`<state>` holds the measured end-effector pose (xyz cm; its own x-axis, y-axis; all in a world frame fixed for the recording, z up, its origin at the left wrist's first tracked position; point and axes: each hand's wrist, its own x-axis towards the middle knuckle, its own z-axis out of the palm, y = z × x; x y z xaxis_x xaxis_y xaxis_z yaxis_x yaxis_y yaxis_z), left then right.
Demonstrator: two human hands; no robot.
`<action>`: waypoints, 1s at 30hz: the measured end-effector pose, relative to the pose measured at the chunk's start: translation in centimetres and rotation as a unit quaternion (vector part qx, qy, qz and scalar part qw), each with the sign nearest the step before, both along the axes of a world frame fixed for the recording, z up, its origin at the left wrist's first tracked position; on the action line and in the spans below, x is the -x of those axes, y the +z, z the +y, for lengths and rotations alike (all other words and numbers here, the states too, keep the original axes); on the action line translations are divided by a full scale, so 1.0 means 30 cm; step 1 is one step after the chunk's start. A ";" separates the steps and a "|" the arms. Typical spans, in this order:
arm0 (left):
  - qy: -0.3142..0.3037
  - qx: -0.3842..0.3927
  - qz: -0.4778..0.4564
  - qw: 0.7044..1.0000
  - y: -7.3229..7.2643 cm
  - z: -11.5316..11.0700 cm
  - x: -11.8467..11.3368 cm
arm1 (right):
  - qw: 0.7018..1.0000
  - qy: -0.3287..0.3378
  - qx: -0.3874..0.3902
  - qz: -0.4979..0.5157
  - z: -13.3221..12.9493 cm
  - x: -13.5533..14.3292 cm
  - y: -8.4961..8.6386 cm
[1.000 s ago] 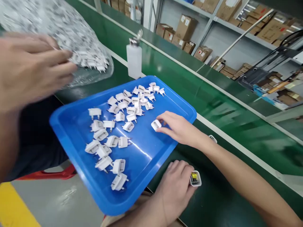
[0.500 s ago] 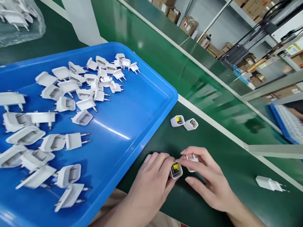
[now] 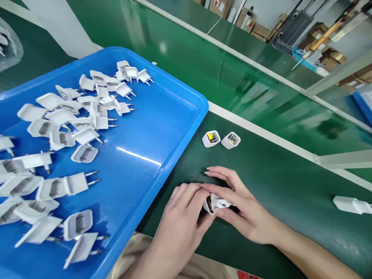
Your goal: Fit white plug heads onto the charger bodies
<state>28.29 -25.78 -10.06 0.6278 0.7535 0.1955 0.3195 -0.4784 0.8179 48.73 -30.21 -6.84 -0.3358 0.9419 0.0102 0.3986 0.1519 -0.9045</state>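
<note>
My left hand [image 3: 183,221] is wrapped round a white charger housing [image 3: 208,205], whose open end faces right and shows dark and yellow parts inside. Between thumb and index finger, my right hand [image 3: 241,205] pinches a white plug cap [image 3: 219,203] against that open end; its other fingers are raised. The cap sits partly over the opening, tilted. Two more open housings stand on the green table beyond my hands, one with yellow inside [image 3: 211,138] and another [image 3: 231,140] beside it. A blue tray [image 3: 136,166] at the left holds several loose white plug caps [image 3: 78,224].
A closed white charger [image 3: 351,204] lies on the green table [image 3: 276,178] at the right. A grey post [image 3: 64,27] stands behind the tray, and a plastic bag [image 3: 11,46] is at the far left. A pale rail [image 3: 345,159] crosses the right side.
My right hand has brought the plug cap left to the housing's opening. The view has shifted, so the tray sits further left and the closed charger further right.
</note>
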 end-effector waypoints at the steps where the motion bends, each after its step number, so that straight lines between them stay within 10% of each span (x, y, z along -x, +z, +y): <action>1: -0.002 -0.001 0.000 1.000 0.002 0.000 0.001 | 1.000 -0.013 -0.008 -0.009 -0.002 -0.009 -0.005; 30: -0.003 -0.001 0.001 1.000 0.002 -0.007 0.007 | 0.994 -0.072 -0.039 0.075 0.017 -0.002 -0.019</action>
